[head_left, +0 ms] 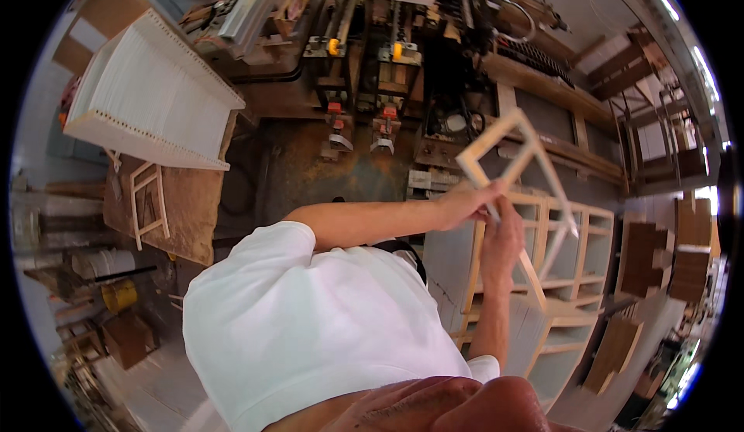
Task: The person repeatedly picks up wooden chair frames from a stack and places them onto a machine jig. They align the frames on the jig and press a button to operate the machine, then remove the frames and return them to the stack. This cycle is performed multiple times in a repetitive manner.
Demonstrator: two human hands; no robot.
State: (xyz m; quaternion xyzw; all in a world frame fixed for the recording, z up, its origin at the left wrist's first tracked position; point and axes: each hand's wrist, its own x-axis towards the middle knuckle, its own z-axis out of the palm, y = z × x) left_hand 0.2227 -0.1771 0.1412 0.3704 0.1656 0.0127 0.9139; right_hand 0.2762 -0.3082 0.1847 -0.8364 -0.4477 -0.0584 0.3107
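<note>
A light wooden frame (552,178) with thin rails and crossbars is held up, tilted, to the right of my body. My left hand (463,203), its arm stretched across to the right, is closed on a rail near the frame's middle. Just below it, my right hand (505,240) is closed on the same frame, with the forearm coming up from below. The two hands are close together, and my fingers partly hide the rail between them. The frame's far end rises above my hands, and its near end hangs over pale wooden open-fronted cabinets (577,302).
On the left, a large stack of white panels (159,95) stands on a brown board table (190,215), beside a smaller wooden frame (133,207). Ahead is a clamping machine (335,83) with red and yellow parts. Brown cut-out wooden pieces (645,258) stand at the far right.
</note>
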